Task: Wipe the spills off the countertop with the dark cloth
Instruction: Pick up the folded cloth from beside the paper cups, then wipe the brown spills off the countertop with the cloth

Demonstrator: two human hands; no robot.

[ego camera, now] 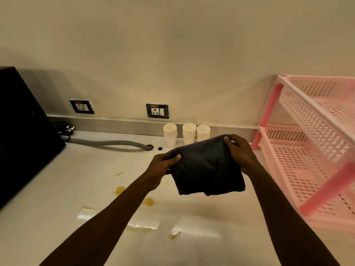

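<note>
I hold the dark cloth (206,166) up above the worktop (57,189), my left hand (163,167) pinching one top corner and my right hand (240,150) the other; both grips are clenched on it. To wipe well, I should fold it into a flat pad and press down on the yellow spills (120,190), which lie below and left of the cloth.

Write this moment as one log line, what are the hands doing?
left hand: holds cloth | right hand: holds cloth | cloth: above countertop | spills: unwiped
</note>
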